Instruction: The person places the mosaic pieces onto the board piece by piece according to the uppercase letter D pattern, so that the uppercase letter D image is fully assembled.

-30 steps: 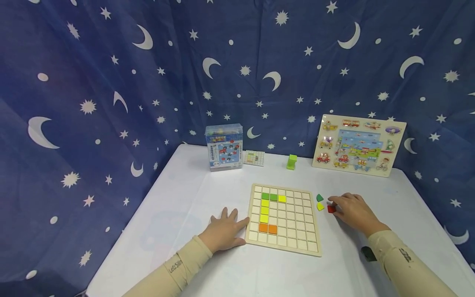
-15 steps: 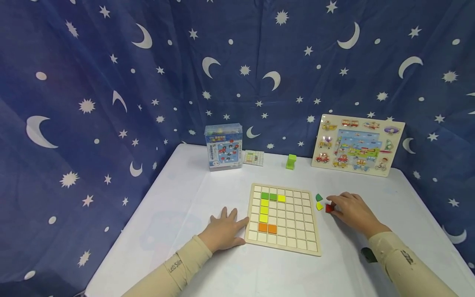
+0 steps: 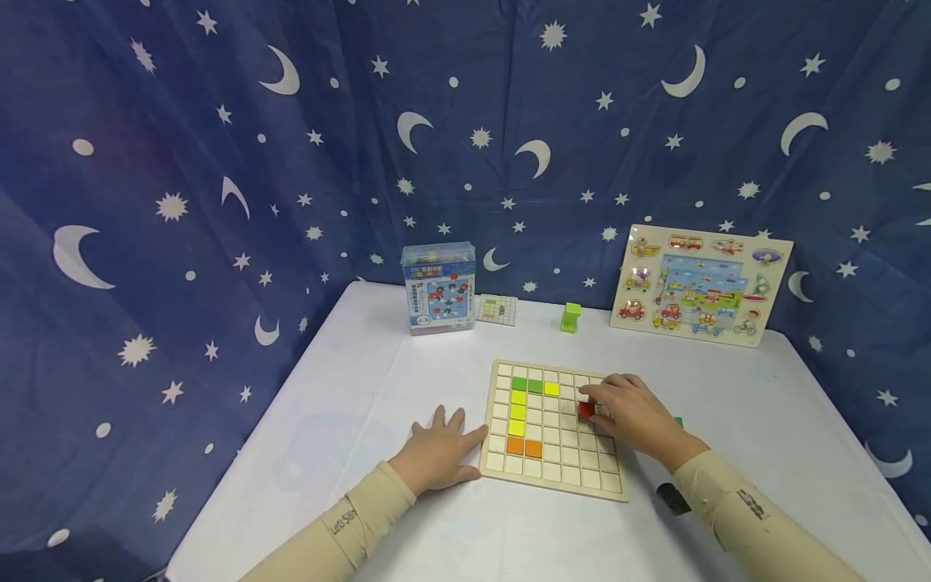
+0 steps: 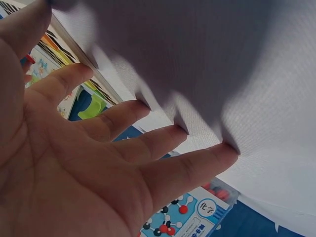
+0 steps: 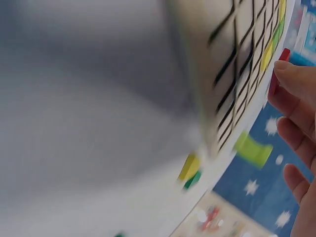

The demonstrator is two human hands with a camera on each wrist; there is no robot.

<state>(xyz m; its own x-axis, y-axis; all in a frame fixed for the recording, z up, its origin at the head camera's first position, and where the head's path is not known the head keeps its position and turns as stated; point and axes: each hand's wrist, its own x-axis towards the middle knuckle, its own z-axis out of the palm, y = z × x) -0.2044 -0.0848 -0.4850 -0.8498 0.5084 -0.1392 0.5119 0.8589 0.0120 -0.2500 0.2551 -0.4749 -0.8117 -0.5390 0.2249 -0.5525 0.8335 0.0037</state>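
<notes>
My right hand (image 3: 635,415) pinches a red tile (image 3: 585,410) between thumb and fingertips over the right part of the wooden grid board (image 3: 570,456). The right wrist view shows the red tile (image 5: 280,74) on edge, above the board. On the board sit two green tiles (image 3: 527,385), several yellow tiles (image 3: 517,411) and two orange tiles (image 3: 524,447). My left hand (image 3: 439,454) rests on the table with fingers spread, its index fingertip at the board's left edge. Off the board, the right wrist view has a yellow piece (image 5: 189,167) and a dark green piece (image 5: 192,180).
Behind the board stand a clear box with a molecule picture (image 3: 439,289), a small grid card (image 3: 498,309) and a lime-green block (image 3: 570,317). A vehicle picture puzzle (image 3: 701,284) leans against the starry curtain. A green bit (image 3: 679,422) shows beside the right wrist.
My right hand has picked up the red tile from the table right of the board and carried it left over the board. The left hand has stayed in place.
</notes>
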